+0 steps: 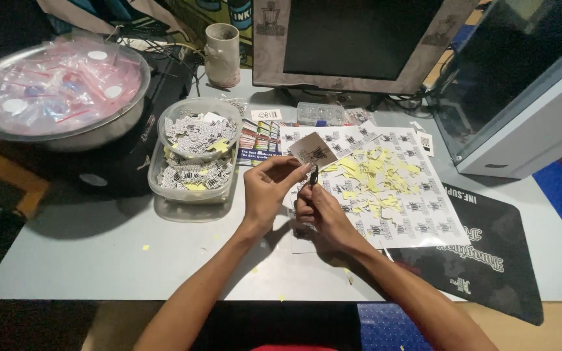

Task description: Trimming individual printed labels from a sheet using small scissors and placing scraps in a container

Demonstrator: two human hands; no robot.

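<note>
Small home craft workspace: grey desk (99,260), computer monitor (352,42) beyond the hands, printed sticker sheets (411,201) beside them, tubs of cut stickers (196,156) left.

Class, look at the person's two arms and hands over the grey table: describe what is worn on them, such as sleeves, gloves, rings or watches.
Both forearms are bare from the frame's lower edge to the wrists: no sleeves show. The left hand and right hand wear no gloves. No watch, bracelet or ring is visible, though some fingers are partly hidden.

Dim room, light from above centre. Desk (99,260) midsection lit; frame corners fall to near-black. Soft forearm shadows on desk. Mild wide-angle bowing at edges. Slight overall softness, no glare.
</note>
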